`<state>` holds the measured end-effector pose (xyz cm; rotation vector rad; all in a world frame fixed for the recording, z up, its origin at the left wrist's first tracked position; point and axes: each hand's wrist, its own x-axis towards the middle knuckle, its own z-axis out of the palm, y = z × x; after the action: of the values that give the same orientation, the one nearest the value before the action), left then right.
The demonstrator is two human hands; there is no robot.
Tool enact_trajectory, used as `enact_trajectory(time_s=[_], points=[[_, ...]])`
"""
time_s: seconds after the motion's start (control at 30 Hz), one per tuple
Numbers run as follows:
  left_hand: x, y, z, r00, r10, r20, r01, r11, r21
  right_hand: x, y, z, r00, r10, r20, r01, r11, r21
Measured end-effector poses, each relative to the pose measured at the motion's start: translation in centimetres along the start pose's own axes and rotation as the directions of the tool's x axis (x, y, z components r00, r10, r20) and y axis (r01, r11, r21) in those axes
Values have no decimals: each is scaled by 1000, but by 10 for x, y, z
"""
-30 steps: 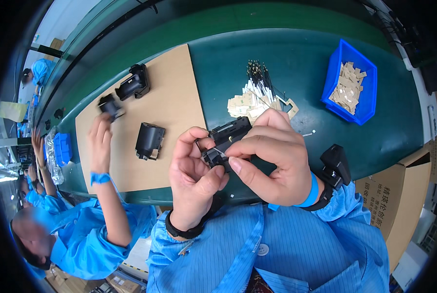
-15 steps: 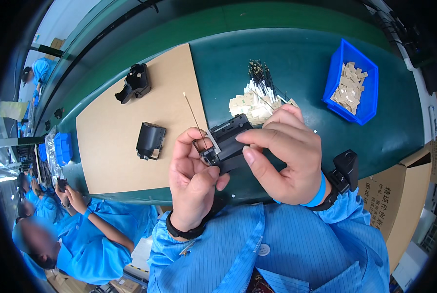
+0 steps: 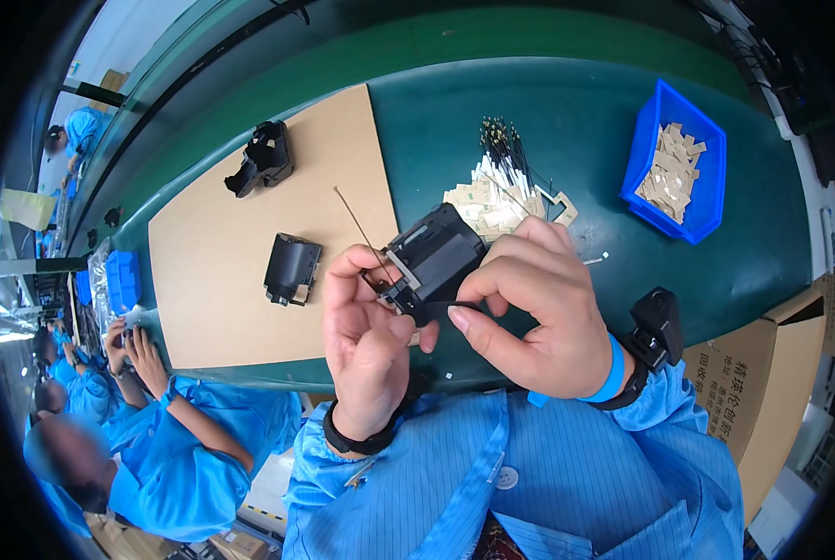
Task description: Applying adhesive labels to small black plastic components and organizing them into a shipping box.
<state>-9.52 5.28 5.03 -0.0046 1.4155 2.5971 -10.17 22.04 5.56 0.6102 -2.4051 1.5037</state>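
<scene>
Above the green table's near edge, my left hand (image 3: 366,350) grips a black plastic housing (image 3: 439,250) by its lower left end. A pale strip (image 3: 404,272) crosses the housing near my left fingers, and a thin brown wire (image 3: 357,220) sticks up from there toward the far left. My right hand (image 3: 546,303) is closed in a pinch at the housing's near side, thumb against forefinger, on a thin dark strip (image 3: 442,305) that reaches toward my left thumb. Whether this strip is joined to the housing, I cannot tell.
Two black plastic parts (image 3: 291,269) (image 3: 260,159) lie on a brown cardboard sheet (image 3: 217,308). Beyond my hands is a pile of black-tipped cables with white and beige tabs (image 3: 485,207). A blue bin (image 3: 707,207) holds beige pieces. Right stands a cardboard box (image 3: 763,392); left, a co-worker (image 3: 189,448) sits.
My right fingers have moved from the housing's face down to its near edge and now pinch the dark strip. The housing has tilted, showing more of its face. The left hand keeps its grip.
</scene>
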Motion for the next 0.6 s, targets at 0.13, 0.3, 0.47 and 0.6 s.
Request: enact_trajectory(time_s=[0.13, 0.3, 0.47, 0.6], points=[[-1, 0, 1, 999, 50, -20, -49, 999, 15, 0, 1, 3, 999, 29, 28, -32, 994, 105], [-3, -10, 3, 975, 220, -24, -208, 947, 247, -7, 4, 13, 968, 243, 62, -243, 847, 473], [-6, -17, -2, 958, 287, -7, -275, 927, 255, -6, 3, 12, 969, 217, 121, -248, 816, 522], [-6, -21, -6, 888, 458, 43, -426, 782, 455, -5, 5, 9, 942, 218, 257, -332, 726, 602]])
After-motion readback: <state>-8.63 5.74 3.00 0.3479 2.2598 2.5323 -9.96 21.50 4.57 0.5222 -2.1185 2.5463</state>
